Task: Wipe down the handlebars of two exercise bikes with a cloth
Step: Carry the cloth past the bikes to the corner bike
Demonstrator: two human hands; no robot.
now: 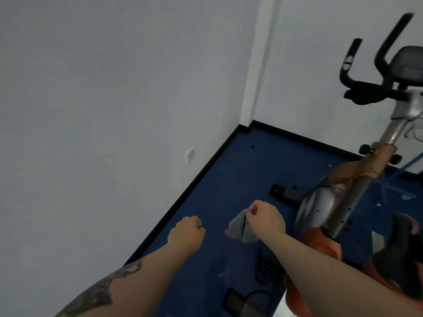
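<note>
One exercise bike (357,186) stands right; right hand (265,217) pinches a grey cloth (240,228), left hand (186,234) fisted empty above blue carpet (229,170).

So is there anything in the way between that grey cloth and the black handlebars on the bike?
Nothing visible. The right hand pinches the small grey cloth low over the blue floor. The black curved handlebars stand up and to the right, with only open air and white wall between.
</note>
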